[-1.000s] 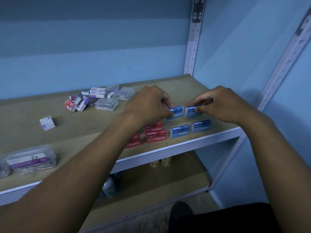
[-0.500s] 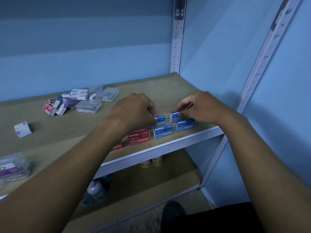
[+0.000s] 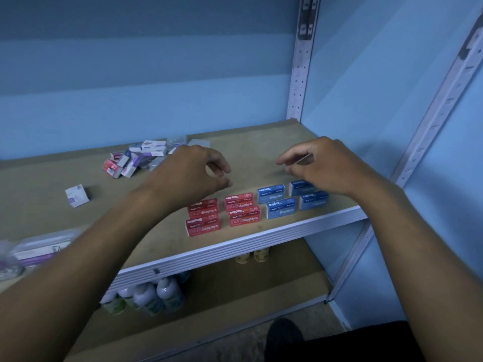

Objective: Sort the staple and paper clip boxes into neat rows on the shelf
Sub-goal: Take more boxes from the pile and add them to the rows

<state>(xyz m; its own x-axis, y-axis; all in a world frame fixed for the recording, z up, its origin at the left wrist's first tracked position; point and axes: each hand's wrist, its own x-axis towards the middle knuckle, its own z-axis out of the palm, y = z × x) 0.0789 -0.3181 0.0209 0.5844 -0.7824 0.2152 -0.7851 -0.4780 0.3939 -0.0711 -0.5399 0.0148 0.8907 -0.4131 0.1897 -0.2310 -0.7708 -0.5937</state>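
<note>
Several red staple boxes [image 3: 239,209] and several blue staple boxes [image 3: 281,207] stand in two rows near the front edge of the wooden shelf [image 3: 261,150]. My left hand [image 3: 192,173] hovers above and behind the red boxes, fingers loosely apart, holding nothing. Over the back right blue box [image 3: 300,188] hangs my right hand [image 3: 321,165], also empty with fingers spread, partly hiding that box. A jumbled pile of small boxes [image 3: 138,158] lies at the back left. A single white box [image 3: 77,195] sits alone to the left.
Clear plastic clip packs [image 3: 39,253] lie at the front left edge. Metal uprights [image 3: 303,58] frame the shelf on the right, beside a blue wall. Bottles [image 3: 154,295] and small jars [image 3: 252,257] stand on the lower shelf.
Both hands have let go of the back blue boxes and lifted off them. The four blue boxes now sit in a tight block beside the red ones.
</note>
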